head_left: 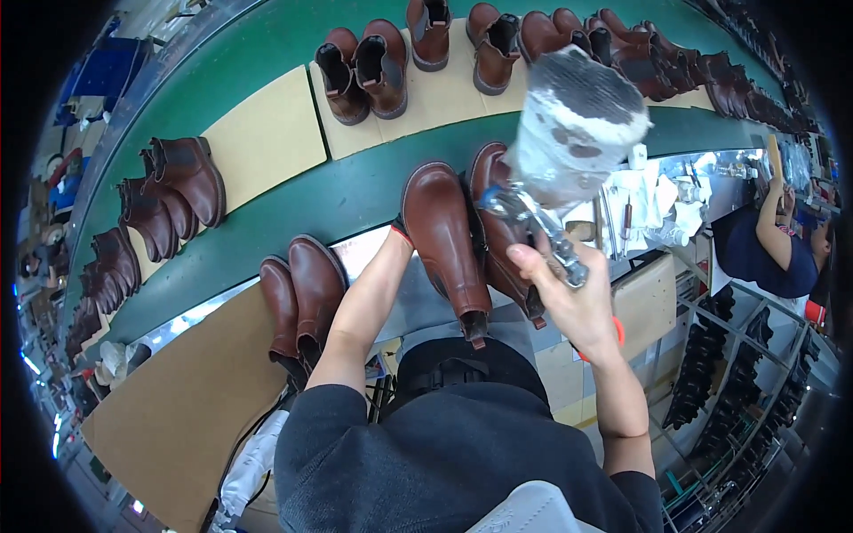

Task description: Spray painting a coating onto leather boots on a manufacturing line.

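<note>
Green bench (284, 200) behind brown boots (444, 235) | tan cardboard (271, 142) atop | metal rack (753, 318)

Free bench (355, 191) left of boots (442, 231), spray gun (553, 238) right

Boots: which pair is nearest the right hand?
The pair at the picture's centre: the right hand overlaps one of its boots; the other boots are farther away.
</note>
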Available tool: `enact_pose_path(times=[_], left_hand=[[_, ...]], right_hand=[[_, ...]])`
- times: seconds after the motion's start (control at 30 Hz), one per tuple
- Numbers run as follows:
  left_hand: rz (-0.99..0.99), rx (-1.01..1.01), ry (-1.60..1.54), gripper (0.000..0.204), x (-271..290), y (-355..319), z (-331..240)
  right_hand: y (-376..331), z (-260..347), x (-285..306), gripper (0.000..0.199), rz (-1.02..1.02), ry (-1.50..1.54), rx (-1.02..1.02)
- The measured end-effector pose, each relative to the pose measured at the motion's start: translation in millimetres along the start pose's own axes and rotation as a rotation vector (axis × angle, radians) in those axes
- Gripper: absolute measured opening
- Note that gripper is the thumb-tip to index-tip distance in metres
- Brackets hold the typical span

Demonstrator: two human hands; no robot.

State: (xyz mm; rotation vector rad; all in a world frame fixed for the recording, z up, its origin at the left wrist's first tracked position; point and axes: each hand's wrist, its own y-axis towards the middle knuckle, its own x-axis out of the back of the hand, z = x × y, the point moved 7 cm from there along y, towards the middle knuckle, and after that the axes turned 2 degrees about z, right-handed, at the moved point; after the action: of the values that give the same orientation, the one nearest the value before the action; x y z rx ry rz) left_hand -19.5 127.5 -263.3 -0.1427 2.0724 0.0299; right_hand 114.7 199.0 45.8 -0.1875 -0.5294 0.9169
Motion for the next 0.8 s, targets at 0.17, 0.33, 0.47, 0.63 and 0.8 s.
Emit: enact_pose_path(times=[0.17,0.33,0.47,0.63,0.8], left_hand=[[-0.01,-0.025,0.127,0.03,-4,-3,-6],[0.018,-0.024,0.25,0.03,-13,-1,-11],[-0.003,-0.051,0.347,0.03,-17,1,-13],[-0.025,-0.085,0.469,0.03,-24,9,-15],[-0.001,-0.085,0.582,0.03,-33,13,-13]], right_hand=[[-14,-12,11,0.033,0.062,-0.053,-0.048],[5,2,-8,0.03,0.067,0.065,-0.079],[1,-12,3,0.03,-0.019,0.043,-0.065],[-14,14,-3,0.039,0.096,-0.092,0.039],[12,14,-18,0.039,0.145,-0.061,0.017]])
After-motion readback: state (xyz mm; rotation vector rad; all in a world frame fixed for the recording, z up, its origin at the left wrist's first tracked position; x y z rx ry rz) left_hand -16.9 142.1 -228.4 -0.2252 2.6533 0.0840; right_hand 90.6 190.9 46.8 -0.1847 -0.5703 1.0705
